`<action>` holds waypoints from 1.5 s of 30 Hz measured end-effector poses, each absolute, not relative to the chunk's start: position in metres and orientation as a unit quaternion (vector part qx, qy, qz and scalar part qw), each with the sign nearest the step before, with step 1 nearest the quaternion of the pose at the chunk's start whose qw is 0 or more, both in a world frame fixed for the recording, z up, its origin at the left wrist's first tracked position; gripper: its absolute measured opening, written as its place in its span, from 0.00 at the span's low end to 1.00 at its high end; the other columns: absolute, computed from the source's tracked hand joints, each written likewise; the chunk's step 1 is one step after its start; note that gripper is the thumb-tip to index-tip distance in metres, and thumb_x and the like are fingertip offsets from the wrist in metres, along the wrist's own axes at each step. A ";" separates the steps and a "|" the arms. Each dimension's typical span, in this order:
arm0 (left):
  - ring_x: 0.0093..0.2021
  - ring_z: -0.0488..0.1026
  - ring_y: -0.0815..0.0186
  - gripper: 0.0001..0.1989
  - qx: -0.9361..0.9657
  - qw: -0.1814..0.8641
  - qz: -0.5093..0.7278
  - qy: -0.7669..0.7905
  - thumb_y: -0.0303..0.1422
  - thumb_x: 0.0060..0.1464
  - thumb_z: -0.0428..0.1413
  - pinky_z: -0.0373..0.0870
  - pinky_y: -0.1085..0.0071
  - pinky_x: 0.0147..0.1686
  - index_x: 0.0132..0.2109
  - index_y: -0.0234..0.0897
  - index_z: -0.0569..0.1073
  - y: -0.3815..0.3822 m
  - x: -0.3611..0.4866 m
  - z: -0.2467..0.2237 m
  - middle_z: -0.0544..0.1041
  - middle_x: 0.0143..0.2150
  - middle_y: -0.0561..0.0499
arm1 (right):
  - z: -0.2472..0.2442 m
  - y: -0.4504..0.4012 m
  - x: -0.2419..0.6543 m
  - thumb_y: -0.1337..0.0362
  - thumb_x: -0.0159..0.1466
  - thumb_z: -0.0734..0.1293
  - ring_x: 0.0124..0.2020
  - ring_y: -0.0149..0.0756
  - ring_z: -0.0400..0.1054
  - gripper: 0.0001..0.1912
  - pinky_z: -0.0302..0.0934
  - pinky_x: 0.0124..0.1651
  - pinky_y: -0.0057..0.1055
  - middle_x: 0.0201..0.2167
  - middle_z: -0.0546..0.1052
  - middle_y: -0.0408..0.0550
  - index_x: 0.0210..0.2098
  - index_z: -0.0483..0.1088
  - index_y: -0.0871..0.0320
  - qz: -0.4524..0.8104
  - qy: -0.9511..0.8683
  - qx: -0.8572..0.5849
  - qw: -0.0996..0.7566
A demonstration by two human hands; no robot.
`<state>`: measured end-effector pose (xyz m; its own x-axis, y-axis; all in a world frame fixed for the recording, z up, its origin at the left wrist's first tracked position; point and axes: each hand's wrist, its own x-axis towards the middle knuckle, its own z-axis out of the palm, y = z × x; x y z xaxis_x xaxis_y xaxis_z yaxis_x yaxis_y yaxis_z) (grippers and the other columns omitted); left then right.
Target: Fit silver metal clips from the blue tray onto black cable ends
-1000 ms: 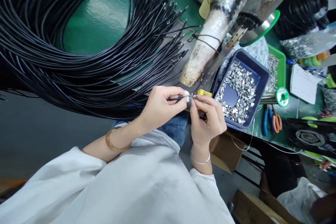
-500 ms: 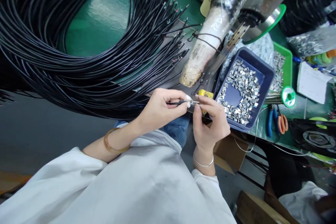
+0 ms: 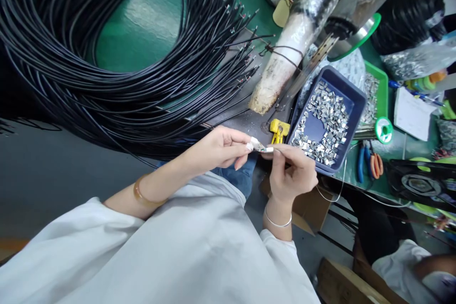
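Observation:
My left hand (image 3: 231,147) is closed in a pinch, with white coverings on its fingertips. Between it and my right hand (image 3: 294,171) lies a small silver metal piece (image 3: 269,150), thin and shiny. My right thumb and forefinger pinch at its right end, while the left fingertips meet its other end. Whether a cable runs into the piece is hidden by my fingers. Just behind the hands sits a yellow clip-like tool (image 3: 279,129). A large bundle of black cables (image 3: 142,88) with stripped ends curves across the bench to the left.
A dark blue bin (image 3: 357,104) of small metal shells stands right of my hands, with a green bin (image 3: 382,88) behind. A white duct (image 3: 276,73) slants over the bench (image 3: 142,23). Pliers (image 3: 375,165) lie farther right. Another person's sleeve (image 3: 399,259) shows lower right.
My right hand has moved slightly right and its fingers have closed more. The black cable seen in my left fingers no longer shows; a silver piece is between the hands. The view has shifted slightly.

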<state>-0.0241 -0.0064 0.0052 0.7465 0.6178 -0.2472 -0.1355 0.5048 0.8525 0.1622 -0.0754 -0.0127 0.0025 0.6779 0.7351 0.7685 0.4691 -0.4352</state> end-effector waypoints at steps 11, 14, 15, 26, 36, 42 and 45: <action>0.17 0.53 0.78 0.09 0.510 0.747 0.321 0.281 0.28 0.60 0.55 0.51 0.79 0.17 0.30 0.32 0.73 -0.016 -0.024 0.007 0.66 0.19 0.57 | -0.003 -0.080 0.146 0.64 0.68 0.68 0.17 0.21 0.60 0.03 0.55 0.23 0.23 0.21 0.71 0.33 0.37 0.71 0.54 0.000 -0.643 -0.633 0.431; 0.18 0.57 0.77 0.11 0.532 0.717 0.340 0.296 0.28 0.60 0.54 0.56 0.79 0.19 0.29 0.32 0.72 -0.019 -0.024 0.007 0.66 0.19 0.57 | -0.003 -0.078 0.150 0.59 0.69 0.66 0.18 0.23 0.61 0.07 0.54 0.22 0.24 0.20 0.68 0.34 0.36 0.71 0.55 0.046 -0.558 -0.664 0.495; 0.19 0.58 0.76 0.11 0.542 0.706 0.342 0.300 0.28 0.61 0.54 0.57 0.78 0.20 0.29 0.32 0.73 -0.020 -0.023 0.007 0.66 0.19 0.56 | -0.002 -0.077 0.151 0.58 0.69 0.67 0.18 0.23 0.61 0.08 0.54 0.22 0.24 0.20 0.68 0.34 0.37 0.72 0.55 0.069 -0.554 -0.665 0.497; 0.24 0.64 0.74 0.06 0.709 0.414 0.473 0.318 0.25 0.60 0.57 0.64 0.78 0.27 0.36 0.33 0.79 -0.027 -0.015 -0.004 0.75 0.26 0.54 | 0.006 -0.074 0.153 0.54 0.70 0.65 0.18 0.23 0.56 0.16 0.50 0.21 0.24 0.19 0.64 0.34 0.30 0.68 0.55 0.283 -0.556 -0.607 0.492; 0.21 0.52 0.76 0.08 0.587 0.614 0.416 0.323 0.30 0.56 0.60 0.51 0.78 0.19 0.31 0.29 0.80 -0.018 -0.010 0.001 0.58 0.19 0.58 | 0.001 -0.080 0.154 0.64 0.68 0.68 0.19 0.24 0.61 0.11 0.58 0.26 0.25 0.24 0.76 0.36 0.49 0.76 0.49 -0.049 -0.705 -0.578 0.407; 0.27 0.70 0.71 0.07 0.549 0.626 0.407 0.376 0.31 0.53 0.62 0.68 0.77 0.28 0.34 0.31 0.82 -0.016 -0.010 0.001 0.78 0.27 0.51 | -0.005 -0.079 0.155 0.64 0.68 0.67 0.18 0.25 0.63 0.05 0.58 0.23 0.26 0.24 0.77 0.38 0.41 0.76 0.50 -0.061 -0.694 -0.567 0.439; 0.33 0.77 0.67 0.06 0.516 0.655 0.409 0.372 0.31 0.52 0.63 0.75 0.74 0.35 0.34 0.32 0.83 -0.012 -0.009 0.002 0.83 0.33 0.49 | -0.009 -0.078 0.150 0.64 0.70 0.64 0.16 0.26 0.65 0.11 0.59 0.19 0.25 0.25 0.75 0.37 0.50 0.71 0.50 -0.034 -0.620 -0.565 0.544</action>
